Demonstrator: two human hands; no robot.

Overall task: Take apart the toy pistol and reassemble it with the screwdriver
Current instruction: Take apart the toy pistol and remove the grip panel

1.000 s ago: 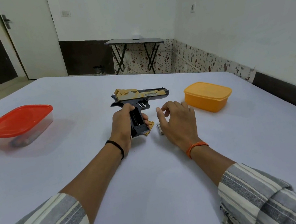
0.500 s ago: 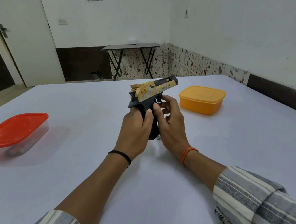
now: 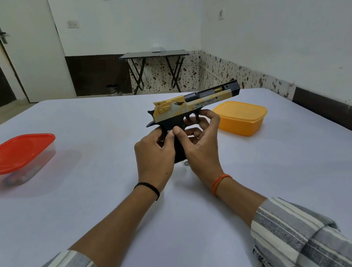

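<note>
Both my hands, left hand [image 3: 154, 152] and right hand [image 3: 201, 138], wrap fingers around the toy pistol [image 3: 191, 108]'s black grip below its slide; it looks light, rigid plastic, best held there.

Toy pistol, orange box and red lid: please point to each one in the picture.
toy pistol [image 3: 193, 104]: head view, on the tan slide.
orange box [image 3: 243, 121]: head view, on its front wall.
red lid [image 3: 11, 153]: head view, on the lid's top.

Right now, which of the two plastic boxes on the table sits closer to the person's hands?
The all-yellow plastic box, just beyond the right hand; the red-lidded clear box sits farther left.
</note>
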